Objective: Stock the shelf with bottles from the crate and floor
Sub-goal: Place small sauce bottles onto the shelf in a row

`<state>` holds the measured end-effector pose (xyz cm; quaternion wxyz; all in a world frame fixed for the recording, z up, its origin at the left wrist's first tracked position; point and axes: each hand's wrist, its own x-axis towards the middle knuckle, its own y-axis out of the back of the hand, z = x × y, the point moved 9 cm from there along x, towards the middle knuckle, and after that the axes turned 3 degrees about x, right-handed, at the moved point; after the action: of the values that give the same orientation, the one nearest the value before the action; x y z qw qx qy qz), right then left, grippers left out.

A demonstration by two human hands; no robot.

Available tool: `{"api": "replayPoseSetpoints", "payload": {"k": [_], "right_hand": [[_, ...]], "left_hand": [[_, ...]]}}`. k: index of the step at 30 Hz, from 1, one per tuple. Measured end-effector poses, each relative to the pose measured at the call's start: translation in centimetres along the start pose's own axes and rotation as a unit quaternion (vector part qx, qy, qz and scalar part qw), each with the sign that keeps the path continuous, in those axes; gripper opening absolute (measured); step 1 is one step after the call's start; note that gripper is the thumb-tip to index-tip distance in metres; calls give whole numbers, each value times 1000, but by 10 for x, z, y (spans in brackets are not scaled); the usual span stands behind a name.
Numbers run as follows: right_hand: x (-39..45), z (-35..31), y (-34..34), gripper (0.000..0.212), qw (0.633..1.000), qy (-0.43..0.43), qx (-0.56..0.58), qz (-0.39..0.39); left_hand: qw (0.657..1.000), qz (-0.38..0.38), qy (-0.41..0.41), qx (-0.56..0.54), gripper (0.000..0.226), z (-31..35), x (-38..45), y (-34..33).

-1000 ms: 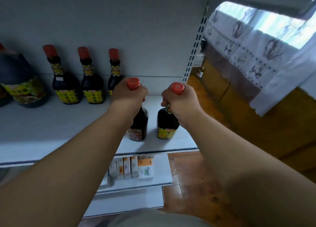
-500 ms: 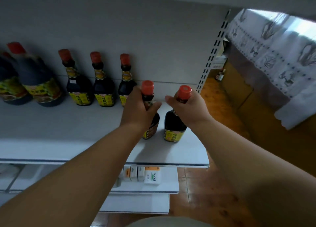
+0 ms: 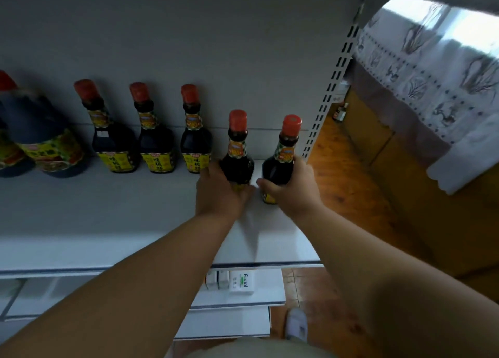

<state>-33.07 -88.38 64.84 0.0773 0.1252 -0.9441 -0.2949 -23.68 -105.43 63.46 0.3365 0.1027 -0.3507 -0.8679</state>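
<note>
Two dark sauce bottles with red caps and yellow labels stand upright on the white shelf (image 3: 108, 222), toward its right end. My left hand (image 3: 218, 193) grips the lower body of the left bottle (image 3: 237, 155). My right hand (image 3: 291, 190) grips the lower body of the right bottle (image 3: 283, 158). The two bottles stand close together, slightly in front of a row of three matching bottles (image 3: 156, 144) along the back panel.
Two large dark bottles (image 3: 40, 147) stand at the shelf's far left. A slotted upright (image 3: 332, 87) marks the shelf's right end. Lower shelves hold small white boxes (image 3: 240, 282). At right are a wooden floor, a cloth-covered table (image 3: 432, 87) and my shoe (image 3: 297, 322).
Both hands slid down from the bottle necks to the bodies, and both bottles moved back on the shelf toward the row of three.
</note>
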Motion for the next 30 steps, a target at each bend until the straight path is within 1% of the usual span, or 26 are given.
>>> {"api": "replayPoseSetpoints", "payload": {"k": [4, 7, 9, 14, 17, 21, 26, 28, 30], "right_hand": [[11, 7, 1, 60, 1000, 13, 17, 16], [13, 16, -4, 63, 999, 22, 25, -11], [21, 21, -8, 64, 999, 23, 16, -21], [51, 21, -9, 61, 1000, -9, -18, -9], [58, 23, -14, 62, 999, -23, -27, -15], [62, 22, -16, 64, 999, -20, -33, -17], [71, 22, -15, 64, 999, -42, -17, -3], [69, 27, -16, 60, 998, -64, 19, 12], [66, 34, -19, 56, 996, -77, 31, 20]], "left_hand": [[999, 10, 31, -5, 83, -7, 10, -12], [999, 25, 36, 5, 84, -10, 19, -17], [998, 29, 55, 11, 83, -11, 27, -21], [994, 47, 89, 34, 82, 0, 45, -30], [991, 52, 118, 45, 78, 4, 51, -33], [988, 65, 139, 36, 73, 4, 55, -37], [986, 83, 140, 17, 80, 4, 53, -45], [986, 82, 146, 15, 87, -1, 51, -48], [986, 91, 139, 19, 87, -5, 50, -49]]}}
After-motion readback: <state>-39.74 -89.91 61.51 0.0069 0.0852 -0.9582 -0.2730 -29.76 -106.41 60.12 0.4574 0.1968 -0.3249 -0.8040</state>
